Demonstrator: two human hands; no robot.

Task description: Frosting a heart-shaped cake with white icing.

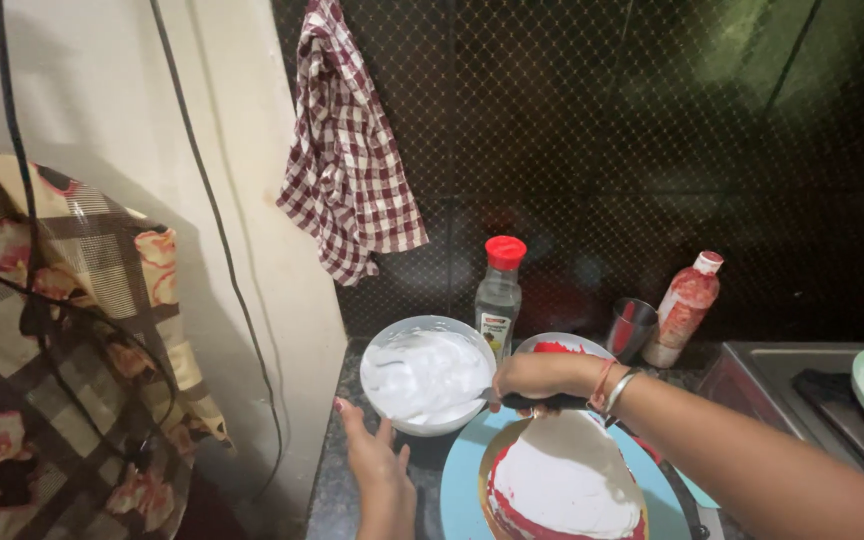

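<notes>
- Resting flat, left hand (377, 465) open, fingers spread on dark counter (337, 490), holding nothing, just beside white bowl (428, 375).
- Red cake (564, 485), white frosting on top, sits on blue board (462, 490).
- Right hand (542, 378) closed round dark-handled spatula (552, 402), above cake's far edge, by bowl.
- Behind: clear bottle (499, 295), steel cup (632, 326), smeared bottle (685, 308).

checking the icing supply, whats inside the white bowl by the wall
The white bowl holds white cream, swirled and filling most of it. The right hand holds a dark-handled tool whose tip reaches into the bowl. The cream covers the bowl's bottom, so its depth cannot be seen.
</notes>
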